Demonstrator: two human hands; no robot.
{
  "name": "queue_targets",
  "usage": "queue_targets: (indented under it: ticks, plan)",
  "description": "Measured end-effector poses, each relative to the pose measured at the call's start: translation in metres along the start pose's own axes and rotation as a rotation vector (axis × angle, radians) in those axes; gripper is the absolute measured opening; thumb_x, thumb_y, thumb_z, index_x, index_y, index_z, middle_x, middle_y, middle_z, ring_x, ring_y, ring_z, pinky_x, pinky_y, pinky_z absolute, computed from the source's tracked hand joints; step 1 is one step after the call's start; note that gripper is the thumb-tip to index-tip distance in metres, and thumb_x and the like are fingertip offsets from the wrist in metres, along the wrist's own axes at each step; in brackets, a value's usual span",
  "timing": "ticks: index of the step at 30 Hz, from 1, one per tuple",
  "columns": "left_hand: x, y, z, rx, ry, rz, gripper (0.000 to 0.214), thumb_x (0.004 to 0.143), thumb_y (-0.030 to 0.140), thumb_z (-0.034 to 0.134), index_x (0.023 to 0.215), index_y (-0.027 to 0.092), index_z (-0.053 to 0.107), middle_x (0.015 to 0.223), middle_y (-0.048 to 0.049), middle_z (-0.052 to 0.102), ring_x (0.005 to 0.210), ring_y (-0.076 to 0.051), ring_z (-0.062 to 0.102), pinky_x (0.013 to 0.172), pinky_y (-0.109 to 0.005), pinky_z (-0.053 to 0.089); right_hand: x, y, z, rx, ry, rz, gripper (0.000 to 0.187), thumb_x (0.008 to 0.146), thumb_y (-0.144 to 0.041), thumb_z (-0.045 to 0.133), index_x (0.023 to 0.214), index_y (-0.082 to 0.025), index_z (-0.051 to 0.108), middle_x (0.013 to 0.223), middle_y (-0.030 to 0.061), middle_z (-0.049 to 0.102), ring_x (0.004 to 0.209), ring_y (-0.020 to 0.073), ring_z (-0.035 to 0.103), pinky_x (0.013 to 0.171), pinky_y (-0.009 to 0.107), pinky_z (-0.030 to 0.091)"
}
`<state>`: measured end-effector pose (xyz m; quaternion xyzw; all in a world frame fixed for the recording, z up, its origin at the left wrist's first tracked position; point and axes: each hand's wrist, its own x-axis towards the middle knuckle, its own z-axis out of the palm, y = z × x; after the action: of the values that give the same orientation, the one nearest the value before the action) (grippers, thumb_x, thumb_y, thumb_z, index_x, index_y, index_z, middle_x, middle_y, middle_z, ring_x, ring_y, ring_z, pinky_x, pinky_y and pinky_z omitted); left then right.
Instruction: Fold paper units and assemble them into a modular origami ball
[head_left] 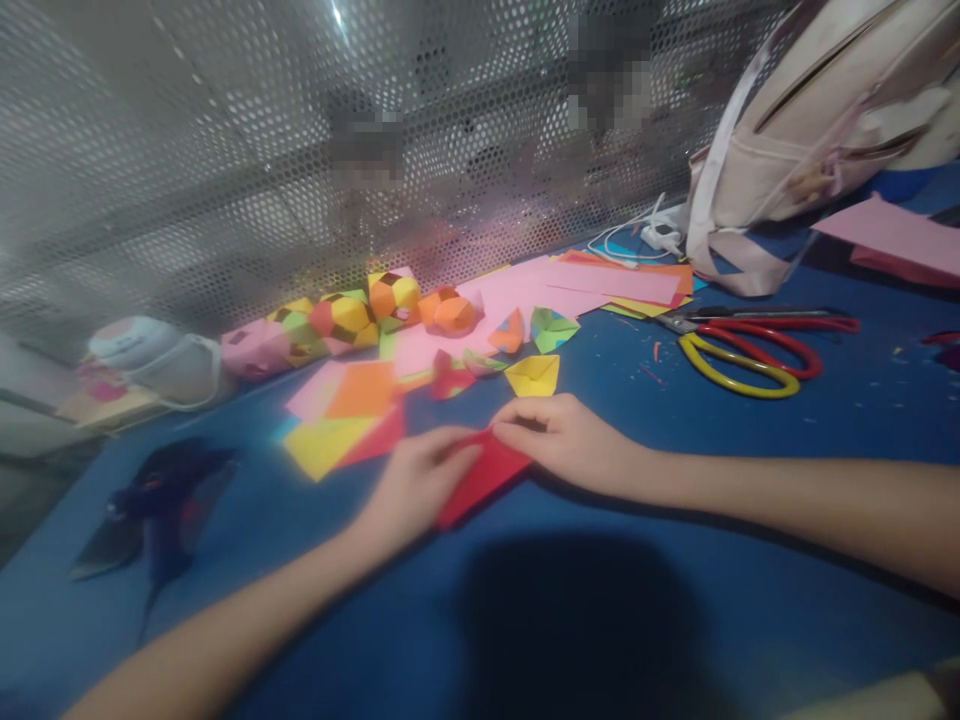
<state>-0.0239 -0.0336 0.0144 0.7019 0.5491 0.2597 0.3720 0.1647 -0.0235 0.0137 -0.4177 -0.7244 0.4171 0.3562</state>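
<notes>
A red sheet of folding paper (487,482) lies on the blue table between my hands. My left hand (420,475) grips its left side, the thumb lying on top of the paper. At its far corner my right hand (559,435) pinches the edge between thumb and fingers. Just beyond are small folded paper pieces: a yellow one (533,374), a green one (553,329), an orange one (507,332) and a red one (448,375). Left of them, loose coloured squares (322,445) overlap in a fan.
Folded paper balls (345,320) line the back beside pink sheets (495,300). Scissors with red and yellow handles (739,365) lie right. A dark, blurred glue gun (165,510) sits left. A bag (795,150), a white cable (660,235) and a perforated metal screen (262,150) stand behind.
</notes>
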Motion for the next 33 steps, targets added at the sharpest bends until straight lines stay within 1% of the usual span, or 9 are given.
queue_targets:
  ticks: [4, 9, 12, 16, 19, 21, 24, 28, 33]
  plan:
    - [-0.001, -0.001, 0.002, 0.03, -0.007, 0.069, 0.024, 0.083, 0.031, 0.055, 0.095, 0.018, 0.072, 0.084, -0.0037, 0.073, 0.079, -0.018, 0.065, 0.074, -0.028, 0.051, 0.0, 0.001, 0.001, -0.017, -0.01, -0.029, 0.013, 0.082, -0.021, 0.057, 0.081, -0.015, 0.068, 0.079, 0.0024, 0.071, 0.074, 0.0144, 0.063, 0.067, 0.024, 0.047]
    - [-0.003, 0.0, 0.002, 0.059, -0.019, 0.118, 0.022, 0.084, 0.029, 0.054, 0.094, 0.019, 0.071, 0.082, -0.0028, 0.072, 0.074, -0.017, 0.064, 0.071, -0.027, 0.049, -0.001, 0.001, 0.002, -0.066, 0.0, -0.113, 0.017, 0.083, -0.015, 0.052, 0.074, -0.016, 0.067, 0.076, 0.0013, 0.07, 0.071, 0.0131, 0.062, 0.069, 0.024, 0.046]
    - [-0.003, -0.001, 0.002, 0.049, 0.022, 0.094, 0.02, 0.083, 0.029, 0.055, 0.09, 0.018, 0.07, 0.08, -0.0026, 0.071, 0.072, -0.016, 0.062, 0.068, -0.027, 0.048, -0.001, 0.002, 0.001, -0.065, -0.01, -0.132, 0.021, 0.086, -0.017, 0.048, 0.078, -0.017, 0.067, 0.079, 0.0019, 0.07, 0.073, 0.0138, 0.062, 0.07, 0.025, 0.046]
    - [0.0, -0.002, 0.003, -0.016, 0.147, 0.028, 0.018, 0.081, 0.033, 0.058, 0.084, 0.017, 0.067, 0.076, -0.0024, 0.068, 0.068, -0.015, 0.059, 0.061, -0.025, 0.045, -0.003, 0.002, 0.001, -0.003, 0.015, -0.079, 0.019, 0.088, -0.024, 0.046, 0.087, -0.017, 0.064, 0.084, 0.0029, 0.068, 0.075, 0.0144, 0.061, 0.067, 0.026, 0.045]
    - [0.001, -0.004, 0.005, -0.082, 0.201, 0.001, 0.016, 0.079, 0.033, 0.06, 0.079, 0.017, 0.062, 0.071, 0.0, 0.064, 0.063, -0.013, 0.056, 0.056, -0.022, 0.042, -0.004, 0.003, 0.004, -0.075, 0.011, -0.014, 0.017, 0.082, -0.032, 0.056, 0.077, -0.016, 0.057, 0.068, -0.0002, 0.06, 0.06, 0.0129, 0.053, 0.054, 0.025, 0.04]
    - [0.002, -0.005, 0.008, -0.141, 0.208, -0.014, 0.014, 0.078, 0.031, 0.06, 0.078, 0.018, 0.058, 0.068, 0.0023, 0.061, 0.059, -0.01, 0.052, 0.053, -0.021, 0.039, -0.004, 0.004, 0.006, -0.128, 0.022, 0.007, 0.014, 0.08, -0.025, 0.058, 0.069, -0.017, 0.052, 0.061, -0.0027, 0.055, 0.055, 0.0114, 0.048, 0.051, 0.024, 0.036]
    - [0.001, -0.004, 0.012, -0.236, 0.195, -0.054, 0.014, 0.076, 0.027, 0.06, 0.072, 0.019, 0.049, 0.06, 0.0069, 0.053, 0.051, -0.007, 0.044, 0.049, -0.018, 0.034, -0.003, 0.006, 0.008, -0.099, 0.081, -0.04, 0.013, 0.08, -0.017, 0.052, 0.067, -0.018, 0.05, 0.062, -0.0031, 0.053, 0.057, 0.0107, 0.047, 0.053, 0.023, 0.035]
    - [-0.004, 0.001, 0.017, -0.297, 0.171, -0.091, 0.018, 0.072, 0.021, 0.06, 0.067, 0.019, 0.043, 0.054, 0.0101, 0.042, 0.047, -0.006, 0.035, 0.047, -0.017, 0.029, -0.001, 0.008, 0.008, -0.044, 0.151, -0.077, 0.014, 0.08, -0.019, 0.053, 0.067, -0.018, 0.048, 0.062, -0.004, 0.05, 0.058, 0.0102, 0.044, 0.054, 0.022, 0.035]
    - [-0.008, 0.0, 0.02, -0.278, 0.154, -0.085, 0.017, 0.07, 0.019, 0.059, 0.066, 0.019, 0.043, 0.057, 0.0091, 0.039, 0.052, -0.007, 0.034, 0.049, -0.019, 0.029, -0.003, 0.008, 0.01, -0.068, 0.153, -0.087, 0.014, 0.077, -0.018, 0.059, 0.07, -0.019, 0.048, 0.064, -0.0046, 0.05, 0.058, 0.01, 0.045, 0.054, 0.022, 0.036]
